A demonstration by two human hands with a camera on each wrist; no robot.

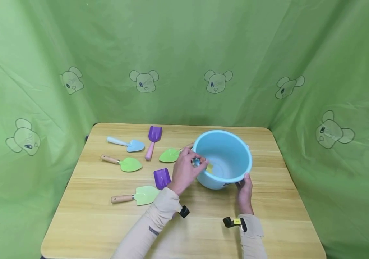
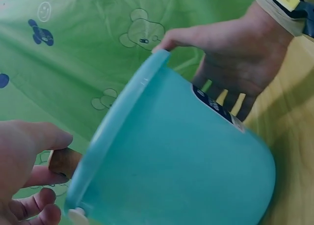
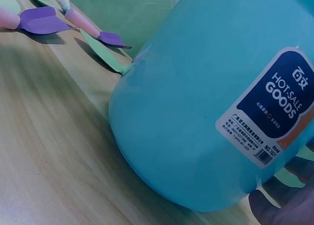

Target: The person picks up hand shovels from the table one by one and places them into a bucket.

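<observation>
A light blue bucket stands on the table with its mouth tipped toward me. At its left rim, my left hand pinches a wooden handle between thumb and fingers. The yellow part of this tool shows just inside the bucket; most of its shape is hidden. My right hand holds the bucket on the near right, thumb at the rim and fingers spread against the outer wall, near the dark label.
Left of the bucket lie a blue trowel, a purple scoop, green trowels and a second purple scoop beside my left wrist. A pale green trowel lies nearer me. Green curtains enclose the wooden table.
</observation>
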